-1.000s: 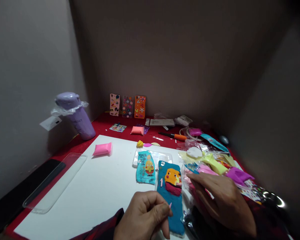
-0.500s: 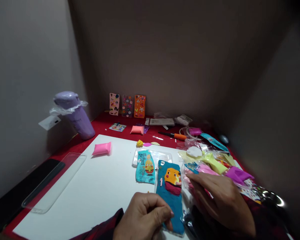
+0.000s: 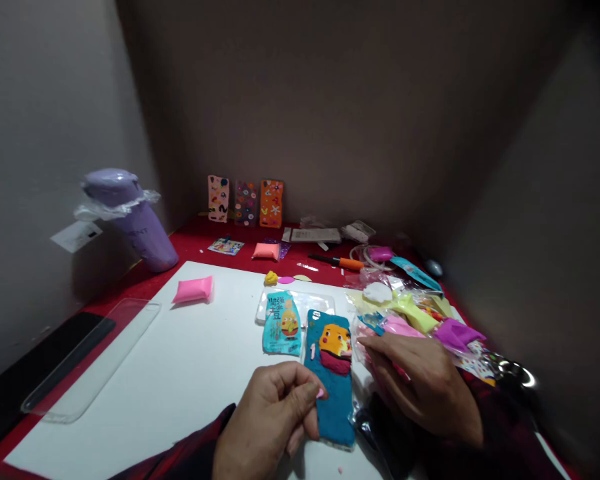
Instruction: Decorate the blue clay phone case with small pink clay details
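My left hand [image 3: 275, 417] is closed, with thumb and index finger pinching a small bit of pink clay [image 3: 321, 393]. It is beside the lower left edge of a phone case [image 3: 334, 407] coated in teal clay, which bears a yellow clay face with a red band below it. To the right of the case, my right hand [image 3: 420, 377] has its fingers together, tips at pink clay in clear plastic [image 3: 366, 329]. Whatever lies between those fingertips is hidden. A turquoise snack packet [image 3: 283, 323] with a cartoon figure lies left of the case.
A white board [image 3: 155, 380] covers much of the red table. Opened clay packets [image 3: 415, 310] crowd the right. A pink packet [image 3: 193, 291] and a clear case [image 3: 95, 363] lie left. A purple bottle [image 3: 140, 230] stands behind, and decorated cases [image 3: 271, 203] lean on the wall.
The whole view has shifted, so things appear farther left and higher. My left hand has drawn slightly left off the teal case, and its pink bit shows more clearly. My right hand stays by the packets.
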{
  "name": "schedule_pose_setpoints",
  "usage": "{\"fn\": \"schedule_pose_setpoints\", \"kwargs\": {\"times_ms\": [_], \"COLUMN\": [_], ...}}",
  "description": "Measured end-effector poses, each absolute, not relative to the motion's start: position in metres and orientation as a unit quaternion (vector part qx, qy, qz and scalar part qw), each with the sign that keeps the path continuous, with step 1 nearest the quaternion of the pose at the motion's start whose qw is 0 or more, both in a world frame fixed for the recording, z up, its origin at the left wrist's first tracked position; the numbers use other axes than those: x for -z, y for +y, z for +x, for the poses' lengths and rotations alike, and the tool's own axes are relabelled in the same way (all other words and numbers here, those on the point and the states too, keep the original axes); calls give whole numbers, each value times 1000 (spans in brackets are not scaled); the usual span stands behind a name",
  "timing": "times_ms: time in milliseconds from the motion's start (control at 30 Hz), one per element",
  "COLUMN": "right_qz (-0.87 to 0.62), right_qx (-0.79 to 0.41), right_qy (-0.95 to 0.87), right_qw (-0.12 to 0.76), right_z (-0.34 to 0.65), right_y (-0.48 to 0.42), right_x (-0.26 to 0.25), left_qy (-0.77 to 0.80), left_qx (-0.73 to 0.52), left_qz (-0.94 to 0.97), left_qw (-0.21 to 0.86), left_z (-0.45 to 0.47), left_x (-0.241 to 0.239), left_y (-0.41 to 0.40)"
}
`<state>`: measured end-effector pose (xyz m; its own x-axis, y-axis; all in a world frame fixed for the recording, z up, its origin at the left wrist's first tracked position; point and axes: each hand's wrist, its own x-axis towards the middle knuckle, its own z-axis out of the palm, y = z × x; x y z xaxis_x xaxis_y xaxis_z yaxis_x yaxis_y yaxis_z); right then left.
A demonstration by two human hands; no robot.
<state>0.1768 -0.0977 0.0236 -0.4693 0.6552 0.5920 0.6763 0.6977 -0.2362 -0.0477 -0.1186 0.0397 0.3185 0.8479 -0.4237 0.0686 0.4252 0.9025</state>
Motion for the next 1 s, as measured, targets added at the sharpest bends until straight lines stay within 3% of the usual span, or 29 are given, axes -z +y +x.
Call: {"fn": "schedule_pose_setpoints", "kwargs": {"times_ms": [267, 1000], "right_qz": [-374, -391], "right_qx": [-97, -167], "right_qy": [-846, -816], "right_qw": [366, 392], "right_z": [145, 125], "right_y": [-115, -131], "right_x": [-30, -26], "left_qy": [481, 406], "left_qx": [-275, -253], "left_qz": [472, 401], "left_qw": [685, 781], "left_z": [-49, -48], "left_x": [-41, -36], "left_y": [-120, -119]}}
